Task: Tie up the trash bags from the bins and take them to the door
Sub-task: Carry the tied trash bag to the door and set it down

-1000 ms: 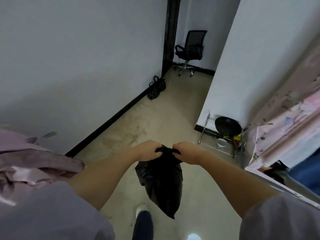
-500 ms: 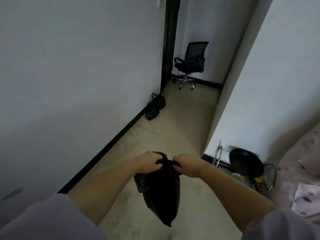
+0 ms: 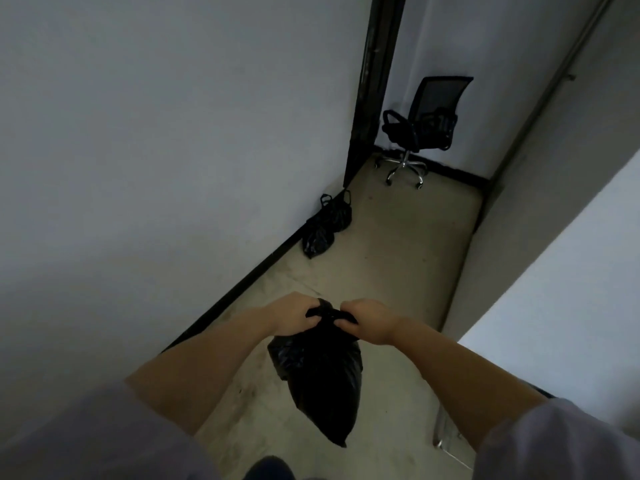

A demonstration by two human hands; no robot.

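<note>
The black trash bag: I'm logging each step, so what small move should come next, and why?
Probably pull the two ends apart to cinch the knot. Both the left hand and right hand grip the gathered neck of the black trash bag, which hangs above the floor, while two tied bags already sit by the door frame ahead.

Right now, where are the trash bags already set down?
In the head view, the set-down trash bags lie on the floor against the left wall's baseboard, just before the dark door frame.

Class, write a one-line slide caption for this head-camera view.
Both hands, left and right, grip the neck of a black trash bag in a hallway; more bags wait by the wall.
</note>
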